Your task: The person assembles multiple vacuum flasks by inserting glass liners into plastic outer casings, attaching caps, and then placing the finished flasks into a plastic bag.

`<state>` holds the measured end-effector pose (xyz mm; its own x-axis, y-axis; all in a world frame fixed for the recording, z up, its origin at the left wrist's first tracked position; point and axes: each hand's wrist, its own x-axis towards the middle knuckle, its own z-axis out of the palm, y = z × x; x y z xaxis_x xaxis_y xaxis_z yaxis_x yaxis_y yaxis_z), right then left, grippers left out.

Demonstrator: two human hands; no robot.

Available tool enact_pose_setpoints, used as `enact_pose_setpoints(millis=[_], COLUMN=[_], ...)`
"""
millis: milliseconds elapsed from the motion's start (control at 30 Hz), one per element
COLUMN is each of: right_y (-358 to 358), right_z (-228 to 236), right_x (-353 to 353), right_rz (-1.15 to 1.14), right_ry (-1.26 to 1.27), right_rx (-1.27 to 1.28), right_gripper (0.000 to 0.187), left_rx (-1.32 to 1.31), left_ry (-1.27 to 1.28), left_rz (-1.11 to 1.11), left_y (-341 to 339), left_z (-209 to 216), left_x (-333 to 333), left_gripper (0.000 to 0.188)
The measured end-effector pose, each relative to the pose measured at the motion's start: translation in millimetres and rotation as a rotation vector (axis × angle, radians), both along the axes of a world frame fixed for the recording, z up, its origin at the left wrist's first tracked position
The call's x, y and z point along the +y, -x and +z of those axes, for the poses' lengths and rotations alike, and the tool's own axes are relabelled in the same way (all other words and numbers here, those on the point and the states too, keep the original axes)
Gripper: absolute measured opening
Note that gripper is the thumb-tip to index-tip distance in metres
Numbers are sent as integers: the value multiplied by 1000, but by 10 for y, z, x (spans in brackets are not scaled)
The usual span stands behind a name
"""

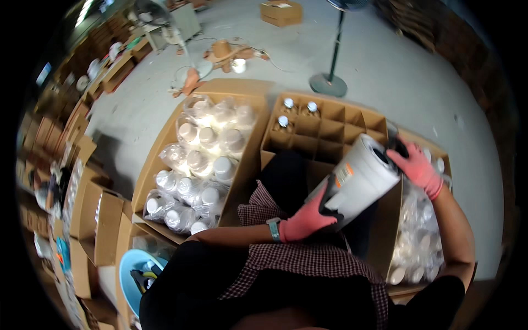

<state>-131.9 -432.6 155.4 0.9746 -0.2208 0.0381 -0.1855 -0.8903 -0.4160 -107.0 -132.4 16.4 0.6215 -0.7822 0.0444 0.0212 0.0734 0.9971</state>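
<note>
A large white cylinder (360, 176) with an orange label and a dark, ringed upper end is tilted in front of me. My left hand (309, 220), in a pink glove with a black palm, is closed around its lower part. At the upper end, my right hand (417, 168) in a matching glove has its fingers bent against the rim; some are blurred, and a small cap there cannot be told from the black glove. Beyond the cylinder stands a divided cardboard box (324, 129), with several bottles (283, 122) in its left compartments.
A carton (151, 159) of plastic-wrapped, white-capped bottles (206, 137) stands on the left. Another carton of wrapped bottles (421, 225) is on the right. A blue basin (127, 278) with tools sits lower left. Beyond are a fan stand (329, 84) and a cardboard box (281, 14).
</note>
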Motion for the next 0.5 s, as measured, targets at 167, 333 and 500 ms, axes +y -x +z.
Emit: enact_pose_setpoints(millis=[167,333,500], right_y=[979,1885,2239], right_z=[-1091,-3647,-5254], right_x=[-375,61,642], right_rz=[-386,-739,-699], right_ry=[-605,-525,-241], right_rx=[-435,424,915], right_gripper=[43,77,114], left_rx=[273,-577,179], left_ry=[-133,-325,-217], left_rz=[158,17,300], left_y=[-275,-575,-404], left_z=[153,-60,159], left_x=[453,761,439], left_gripper=[46,44,28])
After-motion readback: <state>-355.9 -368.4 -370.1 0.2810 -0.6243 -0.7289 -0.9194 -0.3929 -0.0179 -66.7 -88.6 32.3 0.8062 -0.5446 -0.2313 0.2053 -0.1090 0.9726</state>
